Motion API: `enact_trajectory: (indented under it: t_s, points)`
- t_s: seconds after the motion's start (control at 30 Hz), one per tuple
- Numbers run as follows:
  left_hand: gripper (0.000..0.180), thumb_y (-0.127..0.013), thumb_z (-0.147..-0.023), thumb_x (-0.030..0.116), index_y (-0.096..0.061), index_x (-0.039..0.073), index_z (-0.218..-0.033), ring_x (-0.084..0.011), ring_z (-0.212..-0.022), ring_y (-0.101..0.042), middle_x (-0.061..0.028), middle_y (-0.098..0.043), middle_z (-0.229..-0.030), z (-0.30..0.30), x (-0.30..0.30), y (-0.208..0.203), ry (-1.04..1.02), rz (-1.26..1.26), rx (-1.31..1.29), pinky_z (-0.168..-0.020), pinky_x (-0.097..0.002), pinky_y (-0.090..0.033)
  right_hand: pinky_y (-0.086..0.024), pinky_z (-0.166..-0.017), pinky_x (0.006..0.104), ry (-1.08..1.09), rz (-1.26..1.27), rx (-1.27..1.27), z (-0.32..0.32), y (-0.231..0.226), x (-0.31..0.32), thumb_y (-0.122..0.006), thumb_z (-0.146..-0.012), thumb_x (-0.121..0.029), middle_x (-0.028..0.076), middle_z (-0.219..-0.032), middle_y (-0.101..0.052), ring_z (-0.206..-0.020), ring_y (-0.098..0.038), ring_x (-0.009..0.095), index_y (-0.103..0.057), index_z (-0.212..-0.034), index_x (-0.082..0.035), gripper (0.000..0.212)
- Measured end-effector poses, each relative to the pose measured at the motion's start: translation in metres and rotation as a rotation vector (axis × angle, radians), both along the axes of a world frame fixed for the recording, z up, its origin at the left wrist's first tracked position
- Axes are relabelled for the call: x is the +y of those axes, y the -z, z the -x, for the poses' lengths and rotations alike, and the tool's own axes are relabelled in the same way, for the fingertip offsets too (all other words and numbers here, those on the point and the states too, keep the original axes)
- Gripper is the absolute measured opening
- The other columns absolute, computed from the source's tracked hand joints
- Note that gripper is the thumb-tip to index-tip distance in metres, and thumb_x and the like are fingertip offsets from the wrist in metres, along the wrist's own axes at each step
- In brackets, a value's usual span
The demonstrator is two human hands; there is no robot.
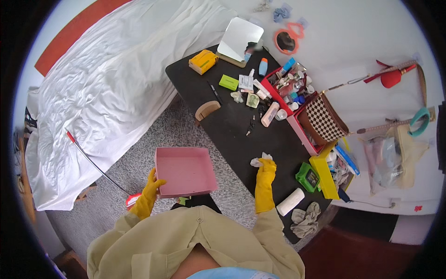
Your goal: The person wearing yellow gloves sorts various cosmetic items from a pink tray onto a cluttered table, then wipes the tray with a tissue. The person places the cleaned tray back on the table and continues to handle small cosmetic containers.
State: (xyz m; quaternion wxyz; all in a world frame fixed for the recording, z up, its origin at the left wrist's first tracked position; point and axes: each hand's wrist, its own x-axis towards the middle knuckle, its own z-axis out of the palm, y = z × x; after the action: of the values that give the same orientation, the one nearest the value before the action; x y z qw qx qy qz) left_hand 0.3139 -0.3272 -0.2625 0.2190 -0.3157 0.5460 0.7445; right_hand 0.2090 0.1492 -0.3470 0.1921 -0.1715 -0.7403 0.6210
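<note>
clock directions run from the middle of the view unless another centre is named. the left hand point(151, 187), in a yellow rubber glove at 8 o'clock, has its grip clamped on the near left corner of the pink box point(186, 173), thumb over the rim. that box is held between 7 and 8 o'clock, just beside the dark table point(222, 132), its open top turned up so its inside floor shows. the right hand point(265, 179), gloved likewise, is between 4 and 5 o'clock over the tabletop, fingers together and bent down onto a crumpled white tissue point(256, 162); whether they pinch it or only press it down, i cannot tell. around the right hand, a green box point(307, 176) stands at 3 o'clock with a yellow box point(320, 171) just beyond, while a white roll point(291, 202) and a grey cloth point(305, 220) lie between 4 and 5 o'clock. further up the table, keys point(251, 126) lie at 2 o'clock, a red box point(275, 93) filled with small bottles is also near 2, and a mirror point(240, 38) rests at 12. white bedding point(116, 88) spreads at 10 o'clock.
</note>
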Motion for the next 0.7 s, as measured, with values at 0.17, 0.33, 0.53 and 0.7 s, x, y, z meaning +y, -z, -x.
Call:
enact_trajectory:
  t_s: [0.17,0.33,0.53,0.7]
  points:
    - [0.089,-0.063,-0.076,0.009,-0.012,0.020,-0.148,-0.0244,-0.107,-0.056,-0.0108,-0.047,-0.133,-0.016,0.002,0.026,-0.153,-0.022,0.014,-0.079,-0.0365,-0.052,-0.047,-0.079,0.0357,-0.232,-0.823,0.418,0.101,-0.107,-0.075,-0.059,-0.079,0.002,0.011,-0.097,-0.064,-0.089,-0.060,0.030,-0.064,-0.097,-0.003,0.020]
    - [0.088,-0.064,-0.074,0.013,-0.016,0.022,-0.147,-0.0224,-0.116,-0.049,-0.0047,-0.047,-0.134,-0.013,0.008,0.028,-0.162,-0.037,-0.036,-0.081,-0.0432,-0.050,-0.039,-0.046,0.0239,-0.428,-0.207,-0.177,0.206,-0.086,-0.115,-0.060,-0.088,-0.017,0.003,-0.082,-0.063,-0.055,-0.051,0.008,-0.061,-0.113,-0.004,0.029]
    - [0.090,-0.065,-0.075,0.013,-0.013,0.020,-0.148,-0.0226,-0.118,-0.048,-0.0055,-0.044,-0.137,-0.022,0.007,0.036,-0.173,-0.043,-0.025,-0.085,-0.0424,-0.048,-0.047,-0.057,0.0252,-0.363,-0.140,0.001,0.281,-0.054,-0.094,-0.057,-0.087,-0.007,0.007,-0.083,-0.063,-0.065,-0.058,0.013,-0.061,-0.116,-0.006,0.030]
    - [0.091,-0.064,-0.074,0.007,-0.013,0.014,-0.148,-0.0244,-0.119,-0.047,-0.0104,-0.043,-0.137,-0.027,0.016,0.023,-0.235,-0.056,-0.038,-0.093,-0.0394,-0.045,-0.048,-0.080,0.0358,-0.423,-0.592,0.187,0.276,-0.102,-0.120,-0.058,-0.080,-0.003,0.011,-0.098,-0.065,-0.088,-0.061,0.029,-0.065,-0.109,-0.008,0.031]
